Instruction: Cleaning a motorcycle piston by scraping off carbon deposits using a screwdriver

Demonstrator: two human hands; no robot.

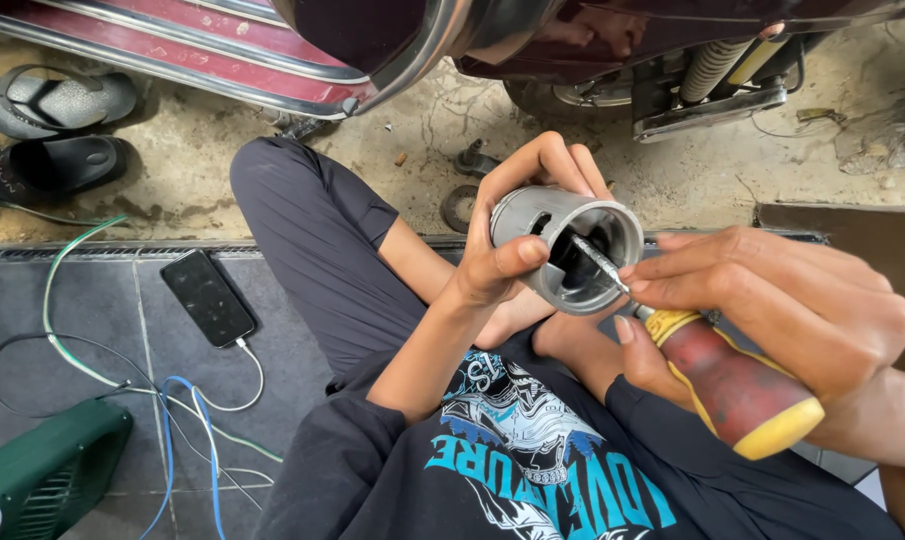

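Note:
My left hand grips a hollow grey metal piston, fingers behind it and thumb across its front, with the open end facing me. My right hand holds a screwdriver with a red and yellow handle. Its metal shaft reaches into the open end of the piston. My fingertips pinch the shaft just outside the rim. I sit cross-legged in dark trousers and a black printed shirt.
A maroon vehicle body with chrome trim stands just ahead on the concrete floor. A black phone lies on a charging cable on the dark mat at left, with green, blue and white wires, a green casing and two sandals.

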